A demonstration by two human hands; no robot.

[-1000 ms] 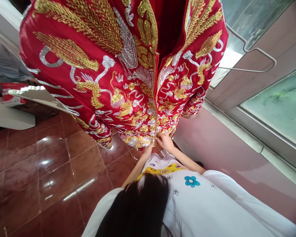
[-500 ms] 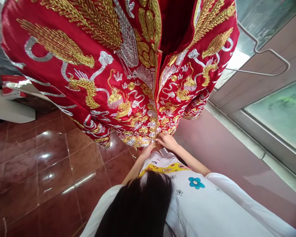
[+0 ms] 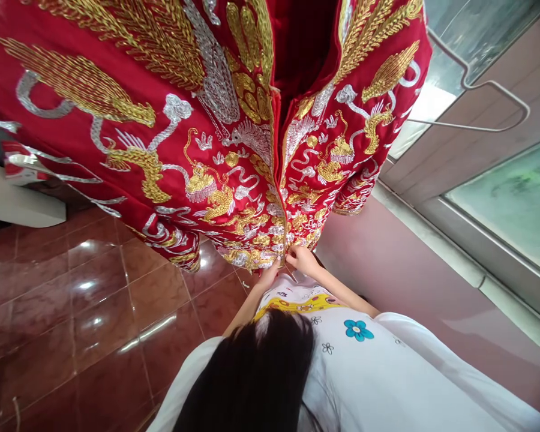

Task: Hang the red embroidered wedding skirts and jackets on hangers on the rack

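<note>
A red jacket point(image 3: 234, 204) with thick gold and silver embroidery hangs before me, its front parted at the top and its two edges meeting lower down. At the bottom of that front opening, my left hand point(image 3: 269, 276) is closed on the hem, thumb on the near side. Just to its right my right hand point(image 3: 303, 260) is closed, fingertips pinched together against the front edge. What lies between those fingertips is too small to make out. A thin light-coloured sliver shows below them; its kind is unclear.
A wire clothes hanger point(image 3: 495, 108) hangs at the right beside a framed glass panel point(image 3: 513, 204). Below runs a pinkish wall point(image 3: 387, 270). Shiny reddish-brown floor tiles point(image 3: 103, 318) spread at left, with a pale furniture base point(image 3: 22, 195) and a red-and-white object point(image 3: 24, 165).
The jacket's upper part has shifted left and nearer in view. My right hand has curled its fingers more and lifted slightly from the hem; my left hand stays at the same spot.
</note>
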